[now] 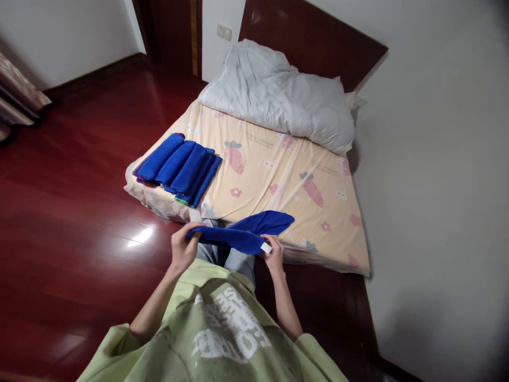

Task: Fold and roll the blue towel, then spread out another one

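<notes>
A blue towel (pixel 244 231) is stretched between my two hands, just above the near edge of the mattress (pixel 278 175). My left hand (pixel 183 249) grips its left end. My right hand (pixel 273 255) pinches the right end beside a small white label (pixel 266 248). A loose flap of the towel lies over towards the right onto the sheet. A row of several folded blue towels (pixel 178 167) lies on the mattress's near left corner, apart from my hands.
A rumpled white duvet (pixel 282 93) is heaped at the mattress's far end against a dark headboard (pixel 314 37). Glossy red wooden floor (pixel 79 212) spreads to the left. A white wall (pixel 437 185) runs close along the right. A curtain (pixel 18 95) hangs far left.
</notes>
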The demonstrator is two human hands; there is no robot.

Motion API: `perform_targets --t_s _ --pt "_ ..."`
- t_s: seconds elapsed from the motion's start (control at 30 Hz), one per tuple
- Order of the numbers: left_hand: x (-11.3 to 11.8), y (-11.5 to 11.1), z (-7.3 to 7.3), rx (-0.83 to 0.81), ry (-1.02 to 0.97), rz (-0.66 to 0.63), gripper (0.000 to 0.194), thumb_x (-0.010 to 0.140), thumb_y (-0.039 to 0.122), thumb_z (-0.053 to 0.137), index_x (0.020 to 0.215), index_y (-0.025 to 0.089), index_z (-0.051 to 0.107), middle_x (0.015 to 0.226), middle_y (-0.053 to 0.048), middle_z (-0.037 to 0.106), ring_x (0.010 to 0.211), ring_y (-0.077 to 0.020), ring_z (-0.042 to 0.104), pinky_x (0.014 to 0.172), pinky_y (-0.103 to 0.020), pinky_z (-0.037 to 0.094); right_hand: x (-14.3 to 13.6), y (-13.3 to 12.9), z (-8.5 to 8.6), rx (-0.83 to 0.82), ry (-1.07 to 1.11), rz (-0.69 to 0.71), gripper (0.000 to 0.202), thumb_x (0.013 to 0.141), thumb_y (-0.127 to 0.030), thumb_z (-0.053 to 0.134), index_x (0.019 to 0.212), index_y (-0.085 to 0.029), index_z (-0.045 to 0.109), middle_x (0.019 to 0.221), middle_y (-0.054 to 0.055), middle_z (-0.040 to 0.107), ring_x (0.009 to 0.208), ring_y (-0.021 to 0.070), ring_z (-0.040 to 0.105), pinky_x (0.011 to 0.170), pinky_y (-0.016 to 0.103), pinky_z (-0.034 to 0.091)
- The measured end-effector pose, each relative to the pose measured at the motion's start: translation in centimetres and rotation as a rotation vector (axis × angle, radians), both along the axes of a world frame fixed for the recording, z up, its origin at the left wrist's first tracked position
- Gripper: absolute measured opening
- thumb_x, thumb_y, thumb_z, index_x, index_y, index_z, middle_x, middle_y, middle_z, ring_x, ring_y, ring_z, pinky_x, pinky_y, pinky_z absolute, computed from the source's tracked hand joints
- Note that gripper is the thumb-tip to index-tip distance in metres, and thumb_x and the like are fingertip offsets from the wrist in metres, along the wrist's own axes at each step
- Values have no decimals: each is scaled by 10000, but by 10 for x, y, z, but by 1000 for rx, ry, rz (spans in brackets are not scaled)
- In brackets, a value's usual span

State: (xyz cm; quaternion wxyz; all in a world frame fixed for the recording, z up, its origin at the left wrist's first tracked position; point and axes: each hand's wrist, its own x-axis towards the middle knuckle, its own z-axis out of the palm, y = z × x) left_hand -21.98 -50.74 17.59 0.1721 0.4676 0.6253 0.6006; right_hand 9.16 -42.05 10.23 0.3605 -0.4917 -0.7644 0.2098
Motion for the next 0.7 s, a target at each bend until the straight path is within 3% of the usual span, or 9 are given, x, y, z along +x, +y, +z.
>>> perform_targets --t_s 0.13,0.27,0.37,0.5,0.6,0.7 --pt "-25 2 14 40 -34 191 205 893 346 602 938 182 717 888 -43 743 831 -182 695 760 -275 545 30 10 -1 -29 36 -26 307 918 -132 430 935 -216 724 938 74 726 924 213 675 886 361 534" --pt "-40 2 17 -26 11 179 228 882 383 603 928 187 709 867 -32 727 796 -171 676 741 -271 536 20 10 -21 -221 16 103 313 903 -209 528 1168 -236 693 1149 89 704 985 204 673 870 346 545" --pt "-41 -2 14 -69 24 163 241 890 388 597 951 184 709 878 -32 724 793 -165 672 739 -266 534 -20 4 -49 -418 110 110 384 836 -282 655 1217 -237 650 1146 87 715 907 196 681 801 338 551" --pt "-41 -8 11 -70 39 180 251 902 383 599 973 172 715 909 -41 729 826 -168 677 774 -277 542 -93 -23 -75 -939 444 113 426 819 -479 715 1130 -226 572 798 -3 725 657 171 686 587 274 513" --pt "-44 -13 9 -82 29 228 269 908 385 591 1000 163 711 917 -47 729 843 -170 681 788 -284 544 -138 -50 -76 -1257 709 142 536 767 -546 772 1105 -227 504 759 -38 700 628 177 705 548 260 498" --pt "-50 -18 4 -121 33 267 291 902 398 590 1017 158 707 932 -50 726 854 -171 679 780 -277 540 -162 -68 -66 -1339 970 62 580 709 -432 855 1088 -235 463 756 -68 675 658 171 716 571 244 494"
